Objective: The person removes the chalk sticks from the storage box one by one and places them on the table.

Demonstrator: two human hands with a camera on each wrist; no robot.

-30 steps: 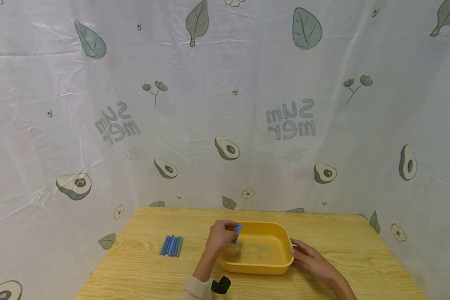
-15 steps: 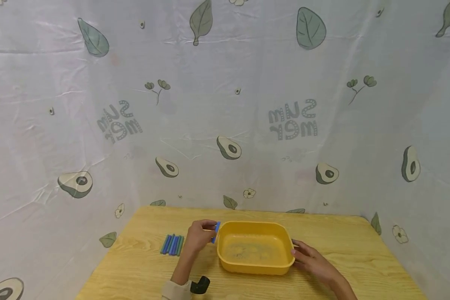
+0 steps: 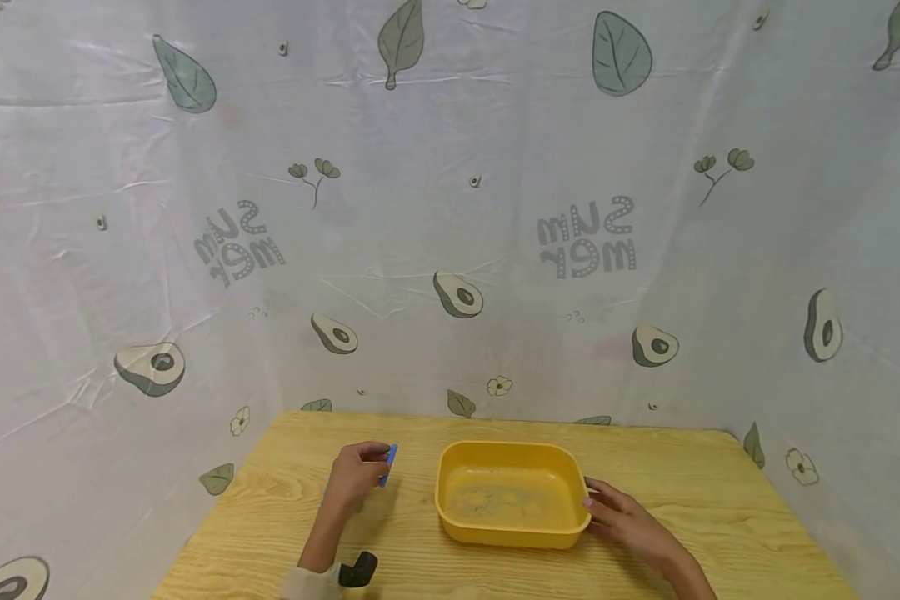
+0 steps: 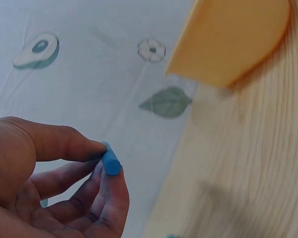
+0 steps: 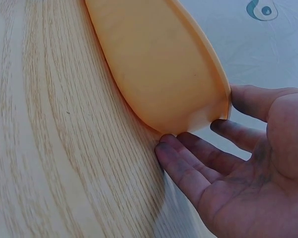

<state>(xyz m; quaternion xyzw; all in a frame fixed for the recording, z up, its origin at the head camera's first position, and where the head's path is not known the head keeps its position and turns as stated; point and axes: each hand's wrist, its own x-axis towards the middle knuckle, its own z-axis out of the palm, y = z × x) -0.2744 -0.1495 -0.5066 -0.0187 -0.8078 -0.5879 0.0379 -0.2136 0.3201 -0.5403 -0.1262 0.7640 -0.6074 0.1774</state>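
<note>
My left hand point(image 3: 356, 479) pinches a blue chalk stick point(image 4: 111, 162) between thumb and fingertips, held up above the table to the left of the tub. Its end faces the left wrist camera. Behind this hand and forearm lies the group of blue and green sticks, mostly hidden, with a green end point(image 3: 357, 507) peeking out. The yellow tub point(image 3: 513, 537) stands on the table with dark smudges on its floor. My right hand point(image 3: 630, 525) rests at the tub's right end; in the right wrist view its extended fingers point(image 5: 188, 168) touch the outer wall and rim.
A wooden table point(image 3: 667, 454) carries everything. Pale patterned sheeting point(image 3: 510, 250) with avocados and leaves rises behind the table and along both sides. A black wrist strap piece point(image 3: 358, 570) sits on the left forearm beside a light sleeve point(image 3: 311, 582).
My left hand has moved left from over the tub with the blue chalk stick, and now covers most of the row of sticks. The tub and right hand stay in place.
</note>
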